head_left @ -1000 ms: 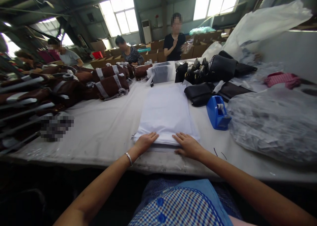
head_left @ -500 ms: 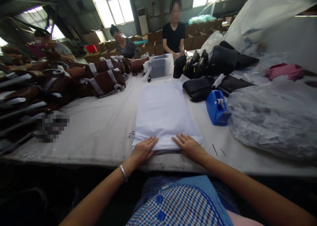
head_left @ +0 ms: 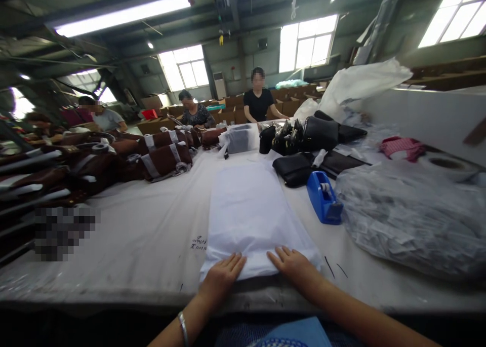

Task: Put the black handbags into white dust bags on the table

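Note:
A stack of white tissue paper [head_left: 246, 205] lies flat on the cloth-covered table [head_left: 152, 235] in front of me. Against its near left corner rests my left hand [head_left: 224, 273], fingers stretched out flat on the paper. My right hand [head_left: 294, 266] lies on the near right part of the same stack, its fingers also extended and slightly spread. Neither hand grips anything. Whether something lies beneath the paper is hidden. Right of the stack stands a blue tape dispenser [head_left: 324, 200], and beyond it lies a black handbag [head_left: 294, 169].
Brown handbags [head_left: 163, 159] with wrapped straps crowd the left side. More black bags [head_left: 322, 131] stand at the back right. A large heap of clear plastic bags [head_left: 410, 210] covers the right side. Co-workers, one in a black shirt [head_left: 260, 104], are across the table.
My view has tilted up, so the table sits lower in the picture and more ceiling shows. Both hands stay flat on the paper's near edge. The black-shirted person's arms have spread apart.

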### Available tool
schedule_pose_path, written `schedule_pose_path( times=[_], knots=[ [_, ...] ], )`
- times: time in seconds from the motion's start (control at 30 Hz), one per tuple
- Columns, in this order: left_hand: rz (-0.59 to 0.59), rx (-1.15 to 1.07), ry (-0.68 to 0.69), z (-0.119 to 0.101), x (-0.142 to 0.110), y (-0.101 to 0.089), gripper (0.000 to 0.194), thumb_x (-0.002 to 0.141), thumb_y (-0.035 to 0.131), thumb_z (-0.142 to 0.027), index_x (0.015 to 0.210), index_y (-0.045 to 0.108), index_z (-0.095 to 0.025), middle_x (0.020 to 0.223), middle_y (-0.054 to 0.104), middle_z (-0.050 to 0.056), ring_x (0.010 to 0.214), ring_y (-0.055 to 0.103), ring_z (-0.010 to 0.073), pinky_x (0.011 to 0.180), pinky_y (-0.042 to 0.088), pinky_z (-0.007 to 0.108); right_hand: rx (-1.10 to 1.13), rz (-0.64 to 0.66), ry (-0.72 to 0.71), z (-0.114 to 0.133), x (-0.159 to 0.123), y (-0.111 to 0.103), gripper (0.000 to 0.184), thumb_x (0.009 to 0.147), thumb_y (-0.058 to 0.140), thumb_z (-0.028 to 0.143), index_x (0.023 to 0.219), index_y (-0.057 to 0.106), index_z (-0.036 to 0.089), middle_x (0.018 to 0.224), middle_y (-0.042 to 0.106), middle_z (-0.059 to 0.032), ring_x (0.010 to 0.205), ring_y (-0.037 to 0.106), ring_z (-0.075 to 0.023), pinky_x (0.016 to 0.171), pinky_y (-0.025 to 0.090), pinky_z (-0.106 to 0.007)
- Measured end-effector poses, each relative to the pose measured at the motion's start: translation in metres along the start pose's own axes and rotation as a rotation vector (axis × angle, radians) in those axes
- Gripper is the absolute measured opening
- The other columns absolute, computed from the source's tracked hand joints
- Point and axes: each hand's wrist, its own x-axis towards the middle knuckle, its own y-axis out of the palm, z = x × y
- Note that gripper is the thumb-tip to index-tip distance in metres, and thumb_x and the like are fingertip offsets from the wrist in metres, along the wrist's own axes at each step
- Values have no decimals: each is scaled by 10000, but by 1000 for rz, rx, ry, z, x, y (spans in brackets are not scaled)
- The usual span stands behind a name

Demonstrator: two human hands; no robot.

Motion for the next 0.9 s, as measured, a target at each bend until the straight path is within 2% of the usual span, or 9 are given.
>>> schedule_pose_path(
  times=[0.13,0.27,0.37,0.47,0.53,0.6,0.73,0.83,0.9],
  knots=[
    [-83,49,39,-35,-24,-6,559,851,334,34,1331,513,-189,1292,622,67,1107,643,186,852,581,294,24,-103,-25,11,-53,24,428,849,512,78,1237,605,234,1119,695,-137,972,678,-310,753,555,-387],
    [-163,114,89,-52,-52,-3,596,845,320,31,1359,501,-208,1323,603,24,1158,608,153,916,535,235,222,-75,-38,24,-98,44,425,897,567,309,1322,549,316,1253,643,-94,1094,635,-289,870,525,-378],
    [-161,89,97,-53,-68,11,577,855,442,-49,1406,447,-221,1376,556,52,1231,554,180,974,498,260,348,12,8,23,-112,39,466,907,574,394,1366,494,377,1367,558,-72,1218,554,-285,1000,454,-439],
    [-180,24,102,-45,-74,24,651,831,622,-209,1436,390,-273,1394,534,89,1256,528,228,960,508,315,425,50,31,13,-111,22,529,885,608,369,1393,461,377,1462,447,-89,1312,457,-300,1071,378,-500],
    [-224,-24,138,-35,-67,23,616,845,636,-306,1418,410,-310,1376,556,67,1216,560,208,928,523,289,440,18,11,8,-106,13,589,883,604,302,1432,400,364,1519,350,-91,1377,361,-298,1107,323,-531],
    [-263,-41,141,-26,-49,12,511,897,560,-353,1394,450,-306,1379,556,41,1194,573,178,913,527,253,415,-30,-36,6,-102,11,645,890,583,264,1474,319,342,1530,313,-98,1398,310,-302,1108,318,-559],
    [-338,42,46,-22,-6,-2,501,927,485,-419,1402,462,-260,1421,511,62,1289,493,223,1005,478,310,369,-92,-82,5,-100,19,651,921,537,255,1495,248,355,1464,402,-88,1354,373,-297,1061,405,-547],
    [-399,139,84,-32,8,19,568,917,457,-541,1419,443,-274,1373,556,87,1279,500,240,1097,380,378,507,-32,-95,-6,-99,11,571,939,520,294,1464,318,392,1428,462,-63,1310,444,-276,1055,428,-509],
    [-413,175,63,-39,6,42,563,929,413,-563,1425,431,-299,1327,595,85,1243,534,236,1130,329,412,686,-10,12,-23,-89,-4,521,936,527,362,1440,395,348,1413,498,-78,1290,482,-268,1080,407,-484]
  ],
)
